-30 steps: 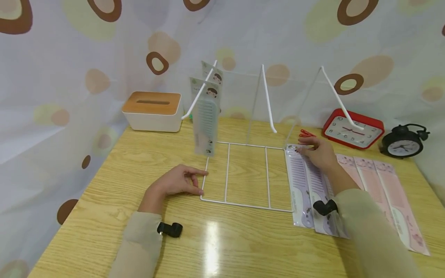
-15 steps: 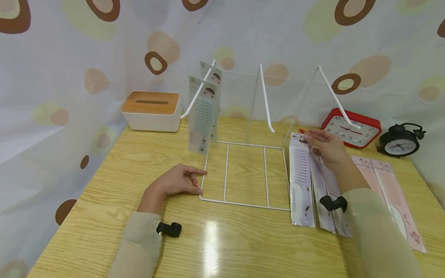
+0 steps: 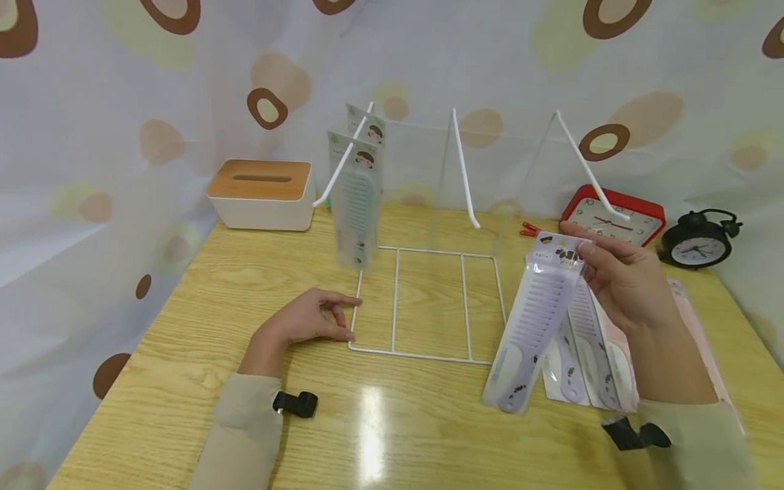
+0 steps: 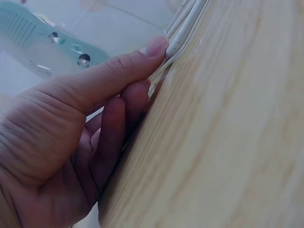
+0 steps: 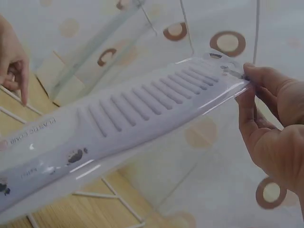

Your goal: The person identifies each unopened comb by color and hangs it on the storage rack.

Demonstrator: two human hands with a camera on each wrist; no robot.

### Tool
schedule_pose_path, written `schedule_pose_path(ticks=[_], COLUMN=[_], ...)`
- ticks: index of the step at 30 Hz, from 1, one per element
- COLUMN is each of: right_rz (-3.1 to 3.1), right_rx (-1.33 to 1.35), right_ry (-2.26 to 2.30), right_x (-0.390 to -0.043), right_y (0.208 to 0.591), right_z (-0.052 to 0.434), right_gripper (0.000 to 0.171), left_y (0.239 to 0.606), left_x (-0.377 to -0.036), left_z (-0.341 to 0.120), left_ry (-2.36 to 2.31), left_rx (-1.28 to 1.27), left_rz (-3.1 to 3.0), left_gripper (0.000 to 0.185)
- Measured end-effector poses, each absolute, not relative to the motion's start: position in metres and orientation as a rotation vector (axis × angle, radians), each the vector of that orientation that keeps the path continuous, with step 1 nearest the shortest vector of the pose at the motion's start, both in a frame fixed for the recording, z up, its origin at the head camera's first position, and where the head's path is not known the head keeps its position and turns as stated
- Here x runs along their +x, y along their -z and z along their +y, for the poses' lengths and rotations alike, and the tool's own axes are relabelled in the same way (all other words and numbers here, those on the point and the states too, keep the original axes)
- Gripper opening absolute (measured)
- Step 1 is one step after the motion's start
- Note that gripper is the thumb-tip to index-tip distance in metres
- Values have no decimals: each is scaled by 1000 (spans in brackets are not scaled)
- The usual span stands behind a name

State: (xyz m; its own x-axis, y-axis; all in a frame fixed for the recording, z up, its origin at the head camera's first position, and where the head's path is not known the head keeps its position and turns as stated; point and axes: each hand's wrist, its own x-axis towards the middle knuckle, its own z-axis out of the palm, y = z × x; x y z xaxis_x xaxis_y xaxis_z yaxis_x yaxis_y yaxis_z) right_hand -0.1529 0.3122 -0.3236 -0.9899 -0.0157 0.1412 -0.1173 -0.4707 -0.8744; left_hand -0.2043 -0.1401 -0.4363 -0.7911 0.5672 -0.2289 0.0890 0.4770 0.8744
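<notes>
Right hand (image 3: 625, 282) pinched the top edge of a packaged purple comb (image 3: 535, 320) between thumb and fingers, comb lifted clear of the table (image 3: 184, 354) and hanging tilted, just right of the rack (image 3: 429, 299). Left hand (image 3: 303, 320) lay on the table, fingers loosely bent, thumb and fingertip touching the rack's front-left base wire, gripping nothing. Two green combs (image 3: 355, 194) hung on the left hook (image 3: 343, 163); middle hook (image 3: 462, 170) and right hook (image 3: 582, 167) were bare.

Step, as judged: comb picked up, not yet hung. Next move likely called for lining the pack's top hole up with a hook tip and sliding it on.

More purple combs (image 3: 582, 347) lay flat below the hand; the pink packs were mostly hidden behind the right arm. Hang hole barely visible under the fingers (image 5: 249, 102). Red item by the red clock (image 3: 612, 218) too small to identify.
</notes>
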Motion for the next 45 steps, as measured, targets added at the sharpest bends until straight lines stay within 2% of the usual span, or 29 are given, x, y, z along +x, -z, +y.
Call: schedule_pose_path(ticks=[5,13,24,37,42,45], right_rz=[-1558,-1613,-1687,-1745,-1807,-1848], right_rx=[530,751,551,551,403,292], right_ry=[-2583,-2392,-2202,-2089,-2108,-2126], right_x=[-128,-109,-119,-131,-150,-170], right_y=[309,278,250,247,254,255], right_z=[277,225,186,178,176,177], right_gripper=[32,32,14,14,10,15], left_y=[436,436,439,437,437,437], left_x=[-204,-205,-205,-206,-206,-206], left_z=[-143,-144,-143,-142,-143,-142], left_ry=[-1297,-1302,-1352,-1384,-1374,-1371], left_rx=[554,583,562,538,544,555], left_rz=[2208,2216,2206,2168,2164,2165], left_gripper=[63,60,56,57,57,57])
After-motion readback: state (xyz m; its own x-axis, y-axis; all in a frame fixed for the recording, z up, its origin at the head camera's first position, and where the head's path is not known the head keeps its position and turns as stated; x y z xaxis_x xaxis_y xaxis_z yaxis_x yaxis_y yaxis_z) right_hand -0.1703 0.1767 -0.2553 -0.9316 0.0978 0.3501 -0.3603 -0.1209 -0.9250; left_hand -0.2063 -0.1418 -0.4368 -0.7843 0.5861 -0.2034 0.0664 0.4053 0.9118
